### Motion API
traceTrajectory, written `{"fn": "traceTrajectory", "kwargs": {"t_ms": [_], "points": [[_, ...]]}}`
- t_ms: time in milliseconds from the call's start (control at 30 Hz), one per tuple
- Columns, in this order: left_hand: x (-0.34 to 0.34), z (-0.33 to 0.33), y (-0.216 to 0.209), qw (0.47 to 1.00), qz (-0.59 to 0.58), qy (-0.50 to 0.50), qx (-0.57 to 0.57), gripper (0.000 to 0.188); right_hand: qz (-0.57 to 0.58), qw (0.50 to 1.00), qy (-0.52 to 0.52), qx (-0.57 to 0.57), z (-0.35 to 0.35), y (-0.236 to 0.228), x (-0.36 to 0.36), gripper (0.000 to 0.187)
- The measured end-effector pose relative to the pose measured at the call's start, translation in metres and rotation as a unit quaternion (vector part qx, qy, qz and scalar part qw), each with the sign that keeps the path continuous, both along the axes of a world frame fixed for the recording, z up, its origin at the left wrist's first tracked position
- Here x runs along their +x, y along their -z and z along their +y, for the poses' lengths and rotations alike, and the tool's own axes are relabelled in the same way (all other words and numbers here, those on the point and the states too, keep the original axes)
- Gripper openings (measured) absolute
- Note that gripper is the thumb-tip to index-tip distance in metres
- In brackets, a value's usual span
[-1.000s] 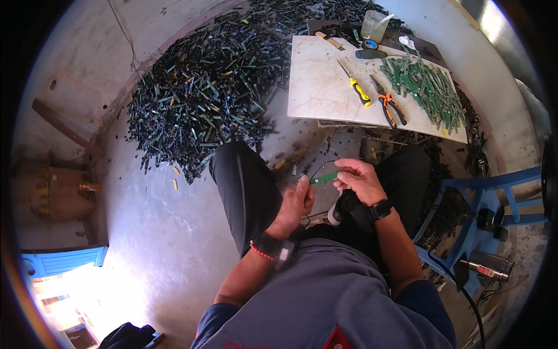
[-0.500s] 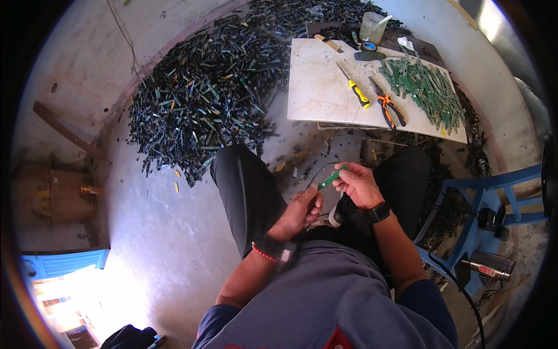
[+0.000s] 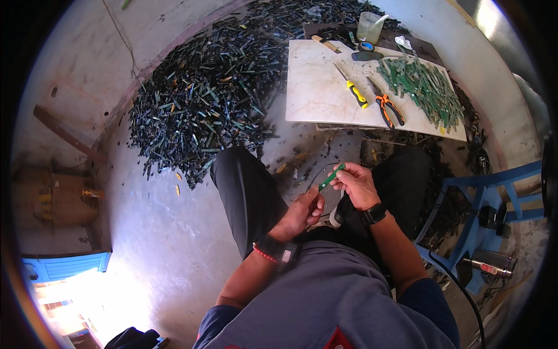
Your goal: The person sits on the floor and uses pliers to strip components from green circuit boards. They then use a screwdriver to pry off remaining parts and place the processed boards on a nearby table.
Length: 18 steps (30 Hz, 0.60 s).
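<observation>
Between my two hands is a narrow green circuit board strip (image 3: 329,179), tilted up toward the right. My left hand (image 3: 304,210) pinches its lower end with thumb and fingers. Its upper end sits in the fingers of my right hand (image 3: 358,186). Both hands are over the gap between my knees. Beyond them, a white board (image 3: 314,96) on a low table carries a yellow-handled screwdriver (image 3: 357,95), orange-handled pliers (image 3: 386,104) and a heap of similar green strips (image 3: 424,90).
A large pile of dark strips (image 3: 197,99) covers the floor at the far left. A cloudy plastic cup (image 3: 370,28) and blue tape roll (image 3: 366,46) stand behind the white board. On my right are a blue chair (image 3: 474,218) and a metal flask (image 3: 494,264).
The green strip has turned slightly in my fingers, and more of its length shows. Both hands stay in nearly the same place.
</observation>
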<state>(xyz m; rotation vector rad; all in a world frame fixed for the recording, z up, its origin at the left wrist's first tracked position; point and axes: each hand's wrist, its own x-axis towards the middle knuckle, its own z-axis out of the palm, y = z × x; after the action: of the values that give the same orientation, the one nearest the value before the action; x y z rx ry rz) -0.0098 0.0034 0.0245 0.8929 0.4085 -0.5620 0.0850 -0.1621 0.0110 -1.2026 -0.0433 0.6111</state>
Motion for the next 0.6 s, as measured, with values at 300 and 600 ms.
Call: {"fn": "traceTrajectory", "kwargs": {"t_ms": [300, 600], "points": [[-0.0024, -0.0046, 0.0005, 0.999, -0.007, 0.035, 0.018, 0.047, -0.007, 0.999, 0.006, -0.039, 0.0008, -0.0029, -0.0003, 0.012], [-0.0035, -0.0035, -0.0014, 0.999, 0.0, 0.027, 0.033, 0.048, 0.039, 0.999, 0.002, 0.035, -0.0005, 0.0013, 0.0006, 0.018]]}}
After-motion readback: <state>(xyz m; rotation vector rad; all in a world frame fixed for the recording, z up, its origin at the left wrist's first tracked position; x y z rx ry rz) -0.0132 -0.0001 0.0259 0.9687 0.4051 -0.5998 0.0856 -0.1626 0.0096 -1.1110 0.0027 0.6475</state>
